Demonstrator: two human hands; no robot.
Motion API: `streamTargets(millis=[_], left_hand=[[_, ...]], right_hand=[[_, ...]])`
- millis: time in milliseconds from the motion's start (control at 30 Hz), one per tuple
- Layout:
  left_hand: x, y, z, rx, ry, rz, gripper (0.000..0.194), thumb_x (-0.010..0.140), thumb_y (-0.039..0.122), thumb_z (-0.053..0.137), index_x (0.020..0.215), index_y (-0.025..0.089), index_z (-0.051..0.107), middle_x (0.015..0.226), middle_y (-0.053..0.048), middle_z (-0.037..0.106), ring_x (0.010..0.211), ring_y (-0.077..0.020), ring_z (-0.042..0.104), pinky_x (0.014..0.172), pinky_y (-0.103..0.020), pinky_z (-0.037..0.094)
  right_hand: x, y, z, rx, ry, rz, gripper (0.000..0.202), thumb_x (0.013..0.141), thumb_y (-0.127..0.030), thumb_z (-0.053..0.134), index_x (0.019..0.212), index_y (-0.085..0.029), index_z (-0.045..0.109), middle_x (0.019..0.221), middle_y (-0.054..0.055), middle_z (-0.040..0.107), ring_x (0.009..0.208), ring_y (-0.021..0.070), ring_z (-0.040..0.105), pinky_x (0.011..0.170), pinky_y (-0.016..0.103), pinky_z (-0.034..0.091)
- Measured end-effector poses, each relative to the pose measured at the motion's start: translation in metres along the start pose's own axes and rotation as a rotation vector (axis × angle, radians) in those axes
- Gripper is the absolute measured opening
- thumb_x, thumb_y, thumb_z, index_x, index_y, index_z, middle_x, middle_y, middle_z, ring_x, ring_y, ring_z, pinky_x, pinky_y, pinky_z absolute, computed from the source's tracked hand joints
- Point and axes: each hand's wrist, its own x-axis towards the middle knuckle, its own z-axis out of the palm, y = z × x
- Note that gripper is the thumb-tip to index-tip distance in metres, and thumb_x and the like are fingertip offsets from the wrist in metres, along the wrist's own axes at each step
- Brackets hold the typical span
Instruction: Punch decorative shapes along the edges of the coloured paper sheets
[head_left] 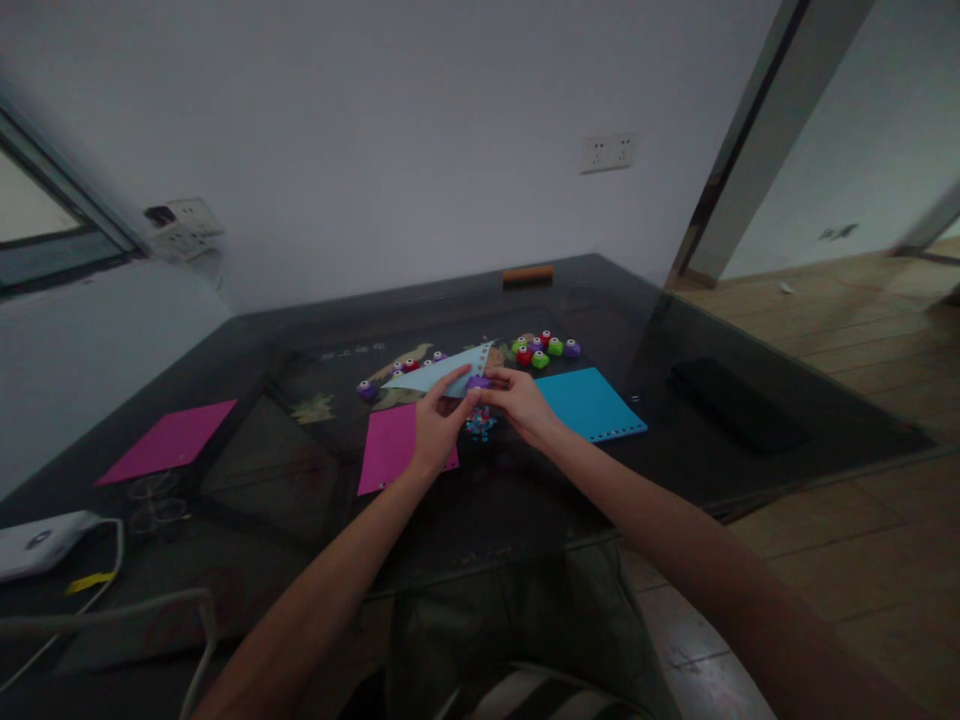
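Note:
My left hand is closed on a light blue sheet of paper, which tilts up over the table and has a row of small holes along its right edge. Pinched in my right hand is a small purple craft punch, set at the edge of that sheet. Both hands nearly meet there, and the fingers partly cover the punch. Beneath them lies a heap of tiny coloured paper bits. A pink sheet lies under my left wrist, and a bright blue sheet with edge holes lies right of my right hand.
Several red, green and purple punches sit beyond my right hand; more, including a purple punch, stand behind the paper. Another pink sheet lies left. A black case is at right, an orange-brown bar at the far edge.

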Motion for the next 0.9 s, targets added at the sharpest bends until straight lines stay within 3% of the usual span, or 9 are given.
streamTargets(millis=[533,900], left_hand=[[0.0000,-0.0016,0.0001,-0.013,-0.006,0.001,0.039,0.077,0.037,0.062,0.113,0.020,0.059,0.111,-0.009,0.065,0.099,-0.0211,0.061,0.085,-0.036,0.051],[0.0011,-0.0078,0.0045,-0.216,-0.008,-0.103,0.042,0.074,0.033,0.067,0.112,0.018,0.058,0.113,-0.009,0.064,0.100,-0.0220,0.062,0.089,-0.038,0.049]], right_hand=[[-0.0024,-0.0018,0.0007,0.007,0.031,0.025,0.037,0.050,-0.019,0.080,0.082,-0.016,0.062,0.072,0.001,0.066,0.067,0.0140,0.061,0.077,0.034,0.050],[0.0027,0.0034,-0.0026,-0.065,0.026,-0.016,0.035,0.054,-0.018,0.077,0.086,-0.014,0.064,0.081,0.004,0.067,0.076,0.0161,0.062,0.082,0.036,0.048]])
